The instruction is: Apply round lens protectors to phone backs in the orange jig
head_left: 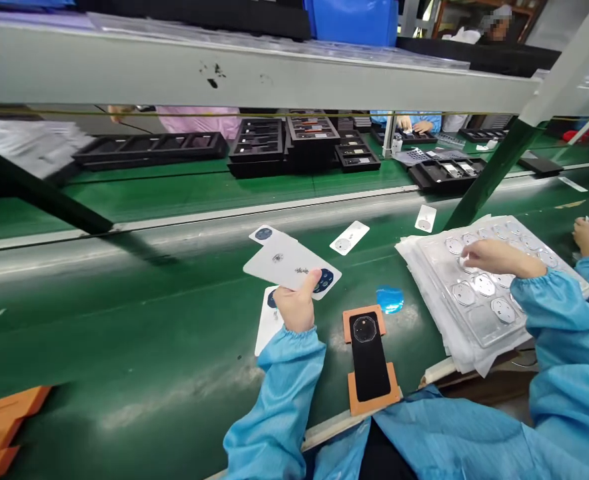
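Head view: left hand (295,305) pinching a card (269,259) above the surface (174,320). Right hand (499,258) over discs (484,285) in the tray (487,324), fingers curled; hold cannot be told. Judged step: disc pick-up; next move calls for light pinching.

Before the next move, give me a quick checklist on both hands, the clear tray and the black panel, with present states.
1. Left hand gripping a white panel: ok.
2. Right hand at the clear tray: ok.
3. Right hand holding a round piece: cannot tell, its grip is unclear.
4. Black panel lying on the orange fixture: ok.
5. Blue film kept well away from the fixture: not ok, it lies beside its upper end.
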The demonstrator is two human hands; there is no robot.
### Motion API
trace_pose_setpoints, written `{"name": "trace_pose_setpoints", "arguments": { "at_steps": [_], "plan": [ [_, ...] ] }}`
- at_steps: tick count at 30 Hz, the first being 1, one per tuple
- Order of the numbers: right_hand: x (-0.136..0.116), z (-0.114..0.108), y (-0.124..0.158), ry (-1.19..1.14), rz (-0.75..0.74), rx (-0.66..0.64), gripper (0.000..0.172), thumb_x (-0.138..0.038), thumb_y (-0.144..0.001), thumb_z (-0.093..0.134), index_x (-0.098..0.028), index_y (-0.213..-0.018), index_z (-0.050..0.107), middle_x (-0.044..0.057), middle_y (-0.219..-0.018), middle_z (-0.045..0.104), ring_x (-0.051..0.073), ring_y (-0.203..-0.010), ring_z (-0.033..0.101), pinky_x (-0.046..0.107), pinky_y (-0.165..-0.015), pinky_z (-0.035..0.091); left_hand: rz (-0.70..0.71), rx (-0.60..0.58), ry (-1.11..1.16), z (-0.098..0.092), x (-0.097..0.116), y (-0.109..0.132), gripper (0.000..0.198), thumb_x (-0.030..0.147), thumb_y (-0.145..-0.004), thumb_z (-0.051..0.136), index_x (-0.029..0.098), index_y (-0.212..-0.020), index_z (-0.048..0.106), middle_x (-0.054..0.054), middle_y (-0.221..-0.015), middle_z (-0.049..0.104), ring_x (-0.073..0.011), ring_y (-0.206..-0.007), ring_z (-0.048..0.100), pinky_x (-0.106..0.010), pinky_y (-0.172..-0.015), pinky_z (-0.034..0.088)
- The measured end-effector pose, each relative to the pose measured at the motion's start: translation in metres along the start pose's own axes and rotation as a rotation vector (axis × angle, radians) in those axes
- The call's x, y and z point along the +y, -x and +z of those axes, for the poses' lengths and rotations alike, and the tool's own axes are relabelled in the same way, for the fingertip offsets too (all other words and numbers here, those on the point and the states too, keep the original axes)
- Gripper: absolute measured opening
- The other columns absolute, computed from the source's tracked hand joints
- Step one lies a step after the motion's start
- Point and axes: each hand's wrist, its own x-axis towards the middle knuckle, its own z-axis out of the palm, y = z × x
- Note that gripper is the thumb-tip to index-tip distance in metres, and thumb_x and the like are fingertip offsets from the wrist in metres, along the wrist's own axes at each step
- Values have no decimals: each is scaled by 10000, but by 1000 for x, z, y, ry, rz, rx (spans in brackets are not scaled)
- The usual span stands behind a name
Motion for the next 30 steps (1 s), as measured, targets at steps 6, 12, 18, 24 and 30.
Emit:
{"name": "trace_pose_setpoints", "arguments": {
  "at_steps": [6, 12, 18, 24, 30],
  "plan": [
    [29, 49, -1, -125, 115, 32, 449, -398, -823, 700, -194, -1222, 694, 119, -1136, 691, 273, -1011, 666, 348, -913, 487, -104, -18, 5, -3, 11, 35, 397, 373, -609, 936, 128, -872, 768, -75, -899, 773, -242, -838, 732, -347, -785, 617],
    [17, 31, 17, -189, 151, 86, 313, -313, -881, 663, -176, -1150, 579, 117, -997, 709, 243, -814, 663, 327, -698, 474, -290, -14, 80, -19, 6, 53, 457, 506, -695, 902, 153, -951, 765, -99, -1057, 772, -247, -1097, 714, -320, -961, 585],
    [-89, 55, 76, -173, -54, 584, 311, -299, -1019, 482, -267, -1307, 596, 109, -1210, 748, 311, -955, 740, 399, -712, 535, -430, -8, 110, -52, 4, 73, 540, 584, -650, 918, 131, -868, 720, -25, -674, 688, -92, -512, 587, -164, -402, 418],
    [-224, 124, 63, -482, -472, 575, 285, -201, -1040, 502, -278, -1134, 760, 32, -1058, 804, 242, -922, 775, 367, -782, 605, -418, -68, 61, -58, 5, 75, 499, 531, -655, 928, 117, -827, 710, -42, -688, 677, -97, -478, 576, -175, -333, 344],
    [-261, 169, 50, -381, -628, 568, 341, -144, -1035, 479, -274, -1229, 729, 64, -1165, 775, 263, -1120, 727, 445, -967, 605, -335, 6, 35, -70, 15, 69, 509, 510, -638, 944, 117, -889, 742, -90, -915, 733, -137, -611, 672, -193, -376, 424]
  ]
}}
